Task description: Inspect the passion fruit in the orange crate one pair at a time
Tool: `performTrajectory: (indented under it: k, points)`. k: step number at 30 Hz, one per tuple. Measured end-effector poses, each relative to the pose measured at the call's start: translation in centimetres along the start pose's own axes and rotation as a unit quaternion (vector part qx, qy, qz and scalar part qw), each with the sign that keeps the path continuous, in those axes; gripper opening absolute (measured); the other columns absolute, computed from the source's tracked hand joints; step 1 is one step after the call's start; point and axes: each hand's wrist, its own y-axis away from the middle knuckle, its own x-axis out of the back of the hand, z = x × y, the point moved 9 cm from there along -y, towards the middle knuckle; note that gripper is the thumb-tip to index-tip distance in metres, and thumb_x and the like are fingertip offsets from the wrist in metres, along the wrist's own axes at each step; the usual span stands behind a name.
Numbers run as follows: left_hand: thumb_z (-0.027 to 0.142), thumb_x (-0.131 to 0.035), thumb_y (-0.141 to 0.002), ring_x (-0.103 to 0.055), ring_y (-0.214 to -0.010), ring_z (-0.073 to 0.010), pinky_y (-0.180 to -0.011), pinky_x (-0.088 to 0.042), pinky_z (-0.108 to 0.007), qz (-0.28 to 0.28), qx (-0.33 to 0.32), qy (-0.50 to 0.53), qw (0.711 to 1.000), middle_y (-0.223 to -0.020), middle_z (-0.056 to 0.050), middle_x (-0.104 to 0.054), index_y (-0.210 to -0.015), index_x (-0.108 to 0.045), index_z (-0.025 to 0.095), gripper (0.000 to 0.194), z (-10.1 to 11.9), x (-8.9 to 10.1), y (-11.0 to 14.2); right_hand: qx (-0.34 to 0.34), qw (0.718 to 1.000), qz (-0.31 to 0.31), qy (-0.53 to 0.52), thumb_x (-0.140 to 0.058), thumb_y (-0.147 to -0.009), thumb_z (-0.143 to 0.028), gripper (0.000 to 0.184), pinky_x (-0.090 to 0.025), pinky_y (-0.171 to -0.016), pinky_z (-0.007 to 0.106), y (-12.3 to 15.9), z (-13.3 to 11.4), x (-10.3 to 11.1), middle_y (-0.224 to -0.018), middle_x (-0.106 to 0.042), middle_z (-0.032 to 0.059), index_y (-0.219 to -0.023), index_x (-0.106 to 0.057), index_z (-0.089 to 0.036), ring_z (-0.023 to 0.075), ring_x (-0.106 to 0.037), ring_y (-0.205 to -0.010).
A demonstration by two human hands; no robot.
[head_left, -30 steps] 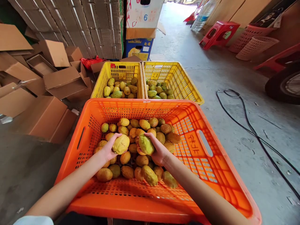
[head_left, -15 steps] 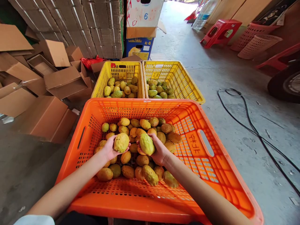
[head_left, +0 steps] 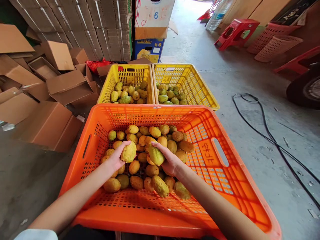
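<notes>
My left hand [head_left: 118,158] is closed around a bumpy yellow fruit [head_left: 128,152], its thumb over the top. In my right hand [head_left: 170,162] sits a yellow-green fruit [head_left: 156,155], ribbed and oval, gripped from the right side. Both hands are held over a big orange plastic crate [head_left: 140,213]. Beneath them, many yellow to brownish oval fruits lie loose on the crate's floor, among them a knobbly yellow fruit [head_left: 160,186] near the front. The fruits' exact kind I cannot tell. The undersides of both held fruits are hidden by my fingers.
Behind the orange crate stand a left yellow crate [head_left: 107,85] and a right yellow crate [head_left: 202,85], both holding greener fruits. Cardboard boxes [head_left: 42,123] are heaped at left. A black cable [head_left: 266,128] loops over the floor at right, near a red stool [head_left: 236,33] and a wheel [head_left: 310,86].
Both hands stay over the orange crate with the same fruits. Each hand has tilted its fruit up and then turned it back, so a different side faces me now.
</notes>
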Motion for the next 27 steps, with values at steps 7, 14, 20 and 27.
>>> performTrajectory:
  k: [7,14,20,27]
  points:
    - [0.029,-0.053,-0.094,-0.062,-0.049,-0.0142,-0.047,-0.051,-0.022,0.018,0.008,0.038,0.999,-0.059,-0.001,-0.064,-0.085,-0.063,0.014,0.020,0.3,0.0,0.2,-0.018,0.998,0.055,-0.032,-0.064,-0.087,-0.030,0.011,-0.053,-0.054,0.024,-0.5,0.4,1.5,-0.073,-0.070,0.0009,-0.090,-0.065,-0.020,0.0134,-0.064,-0.059]
    - [0.032,-0.038,-0.100,-0.073,-0.075,-0.0261,-0.062,-0.061,-0.036,0.011,0.052,0.061,0.997,-0.082,-0.015,-0.072,-0.113,-0.060,0.006,0.037,-0.9,0.1,-0.1,-0.034,0.996,0.053,-0.056,-0.059,-0.091,-0.029,0.009,-0.057,-0.056,0.028,-0.4,0.6,1.3,-0.071,-0.068,0.0003,-0.090,-0.061,-0.020,0.0144,-0.064,-0.057]
    - [0.035,-0.038,-0.101,-0.074,-0.078,-0.0270,-0.066,-0.062,-0.039,0.012,0.054,0.076,0.996,-0.082,-0.016,-0.072,-0.107,-0.061,0.008,0.036,-0.7,0.3,-0.1,-0.064,0.995,0.037,-0.065,-0.062,-0.090,-0.033,0.014,-0.059,-0.057,0.028,-0.4,1.0,1.1,-0.072,-0.069,0.0021,-0.088,-0.062,-0.019,0.0151,-0.066,-0.061]
    - [0.043,-0.057,-0.093,-0.070,-0.066,-0.0219,-0.069,-0.062,-0.040,0.020,0.042,0.048,0.998,-0.071,-0.010,-0.070,-0.087,-0.063,0.011,0.033,-0.4,0.4,0.2,-0.029,0.999,-0.019,-0.015,-0.078,-0.078,-0.029,0.019,-0.057,-0.066,0.026,-0.1,0.7,0.0,-0.076,-0.067,-0.0004,-0.085,-0.064,-0.018,0.0121,-0.062,-0.065]
